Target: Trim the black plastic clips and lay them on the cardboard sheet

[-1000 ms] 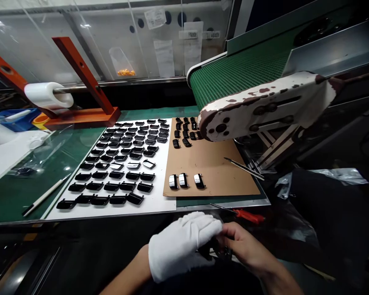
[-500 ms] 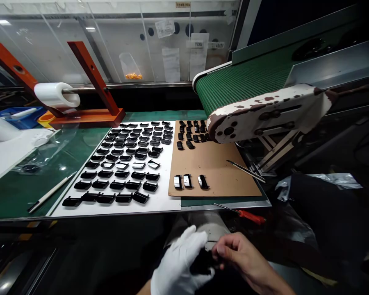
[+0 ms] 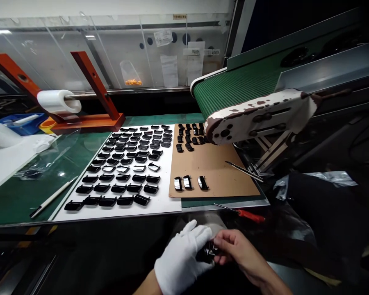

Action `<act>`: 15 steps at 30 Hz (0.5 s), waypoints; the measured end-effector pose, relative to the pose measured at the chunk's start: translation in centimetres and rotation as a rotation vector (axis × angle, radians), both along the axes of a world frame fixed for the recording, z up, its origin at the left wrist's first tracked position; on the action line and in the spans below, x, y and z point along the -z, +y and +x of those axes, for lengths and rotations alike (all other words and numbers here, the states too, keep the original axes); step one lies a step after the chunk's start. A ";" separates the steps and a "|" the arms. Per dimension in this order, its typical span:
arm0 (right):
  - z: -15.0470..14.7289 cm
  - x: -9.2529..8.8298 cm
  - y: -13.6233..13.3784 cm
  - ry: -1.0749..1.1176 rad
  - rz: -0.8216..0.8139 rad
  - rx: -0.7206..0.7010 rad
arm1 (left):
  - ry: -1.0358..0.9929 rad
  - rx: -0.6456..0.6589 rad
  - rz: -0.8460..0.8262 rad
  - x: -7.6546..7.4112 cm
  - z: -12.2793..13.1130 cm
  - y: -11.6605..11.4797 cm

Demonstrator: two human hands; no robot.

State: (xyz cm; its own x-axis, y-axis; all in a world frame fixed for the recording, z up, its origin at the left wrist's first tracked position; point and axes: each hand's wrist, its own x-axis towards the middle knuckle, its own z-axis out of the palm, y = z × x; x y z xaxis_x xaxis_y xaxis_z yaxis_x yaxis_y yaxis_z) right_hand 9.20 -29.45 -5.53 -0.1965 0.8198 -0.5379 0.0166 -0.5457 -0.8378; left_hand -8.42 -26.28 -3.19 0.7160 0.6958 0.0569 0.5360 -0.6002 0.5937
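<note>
Below the table's front edge, my left hand (image 3: 183, 257), in a white glove, is curled around a small glossy black part (image 3: 209, 251). My bare right hand (image 3: 240, 253) pinches the same part's right side between thumb and fingers. Most of the part is hidden by the hands. Many similar black parts (image 3: 121, 178) lie in rows on a white sheet (image 3: 162, 203). More of them sit on a brown cardboard sheet (image 3: 209, 162), with three glossy ones (image 3: 187, 182) near its front.
A red-handled screwdriver (image 3: 250, 215) lies at the table edge, just beyond my hands. Two slim pen-like tools (image 3: 53, 197) (image 3: 244, 171) rest on the table. A green conveyor (image 3: 236, 88) overhangs the cardboard. At the left stands a film roll (image 3: 53, 101) on an orange stand (image 3: 89, 123).
My hands have come closer together, and the black part between them now catches the light. My right fingers have closed in against its side. The view has shifted slightly.
</note>
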 end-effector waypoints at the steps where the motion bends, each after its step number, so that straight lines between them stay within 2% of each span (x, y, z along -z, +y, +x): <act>1: 0.5 -0.3 -0.1 -0.109 0.015 -0.006 | 0.090 0.040 0.002 -0.3 0.6 0.4; 3: 1.1 -1.1 -0.5 -0.347 0.062 -0.016 | 0.235 0.127 0.047 -0.4 2.0 0.5; 6: 1.7 -2.2 -1.6 -0.641 0.127 -0.043 | 0.378 0.203 0.141 0.2 4.6 -0.7; 10: 2.9 -3.7 -2.4 -0.826 0.095 -0.101 | 0.433 0.255 0.163 1.5 8.9 -2.6; 13: 6.3 -4.7 -2.6 -0.921 0.057 -0.089 | 0.442 0.281 0.142 1.2 11.1 -2.4; 15: 10.8 -5.6 -2.7 -1.024 0.042 -0.018 | 0.376 0.283 0.099 0.1 11.1 -1.5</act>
